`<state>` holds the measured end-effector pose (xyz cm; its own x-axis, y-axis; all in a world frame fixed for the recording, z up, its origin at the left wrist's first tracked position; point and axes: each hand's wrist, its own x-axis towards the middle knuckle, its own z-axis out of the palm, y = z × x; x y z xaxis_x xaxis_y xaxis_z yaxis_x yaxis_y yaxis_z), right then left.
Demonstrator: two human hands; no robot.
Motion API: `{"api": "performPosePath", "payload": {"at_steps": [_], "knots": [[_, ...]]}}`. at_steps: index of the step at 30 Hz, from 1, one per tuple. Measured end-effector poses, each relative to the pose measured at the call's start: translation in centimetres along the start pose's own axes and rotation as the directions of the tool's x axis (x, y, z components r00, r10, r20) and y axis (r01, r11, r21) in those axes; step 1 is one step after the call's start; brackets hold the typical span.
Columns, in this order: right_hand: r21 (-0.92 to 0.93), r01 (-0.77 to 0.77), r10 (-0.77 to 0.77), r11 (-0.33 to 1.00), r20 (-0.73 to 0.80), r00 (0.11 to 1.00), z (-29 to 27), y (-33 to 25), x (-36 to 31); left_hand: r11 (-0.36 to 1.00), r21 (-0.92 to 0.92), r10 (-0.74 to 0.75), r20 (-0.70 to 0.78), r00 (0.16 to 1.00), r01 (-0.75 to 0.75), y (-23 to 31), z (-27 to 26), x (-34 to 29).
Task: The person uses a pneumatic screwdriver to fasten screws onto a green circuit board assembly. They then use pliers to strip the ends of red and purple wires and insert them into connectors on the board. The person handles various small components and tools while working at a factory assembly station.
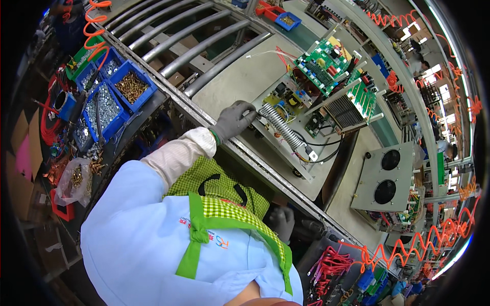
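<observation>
My left hand (234, 121), in a grey glove, reaches over the bench edge with its fingers closed at the upper left end of a silvery ribbed coil (279, 125). The coil lies slantwise along the near side of an open metal chassis (288, 159). Beside it inside are a yellowish circuit board (290, 99) and black cables. A green circuit board (322, 66) stands raised above the far side, near a finned heat sink (347, 113). My right hand (282, 223), also gloved, is curled low beside my checked apron (224, 186), below the bench edge; its fingers are partly hidden.
On the left stand blue bins (133, 86) of screws and other small hardware. Metal rollers (204, 44) lie beyond. To the right is another chassis (384, 176) with two black fans. Red leads (326, 268) and orange coiled hoses (398, 255) are at lower right.
</observation>
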<state>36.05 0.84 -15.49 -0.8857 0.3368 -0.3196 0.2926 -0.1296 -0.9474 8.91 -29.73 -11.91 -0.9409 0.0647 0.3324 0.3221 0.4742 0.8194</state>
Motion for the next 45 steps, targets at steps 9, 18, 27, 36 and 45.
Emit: {"api": "performPosePath", "payload": {"at_steps": [9, 18, 27, 36, 45], "knots": [[-0.245, 0.772, -0.274, 0.587, 0.837, 0.474, 14.3, -19.1, 4.3, 0.993, 0.083, 0.064, 0.181, 0.981, -0.08, -0.3, -0.9, 0.9], [-0.087, 0.808, -0.13, 0.582, 0.972, 0.198, 23.0, -16.7, 4.6, 0.943, 0.326, 0.044, 0.073, 0.996, -0.066, 1.7, -11.7, -7.6], [-0.232, 0.49, 0.077, 0.84, 0.946, 0.316, 22.7, -11.9, 6.4, 0.632, 0.693, -0.288, -0.205, 0.935, 0.347, 5.1, -36.0, -20.2], [-0.22, 0.564, 0.083, 0.796, 0.962, 0.258, 25.9, -10.6, 7.0, 0.298, 0.763, -0.571, -0.338, 0.748, 0.573, -7.8, -44.3, -22.8], [-0.25, 0.548, 0.17, 0.798, 0.966, 0.193, 30.5, -12.0, 6.0, 0.187, 0.811, -0.643, -0.326, 0.693, 0.554, -10.3, -43.2, -21.2]]}}
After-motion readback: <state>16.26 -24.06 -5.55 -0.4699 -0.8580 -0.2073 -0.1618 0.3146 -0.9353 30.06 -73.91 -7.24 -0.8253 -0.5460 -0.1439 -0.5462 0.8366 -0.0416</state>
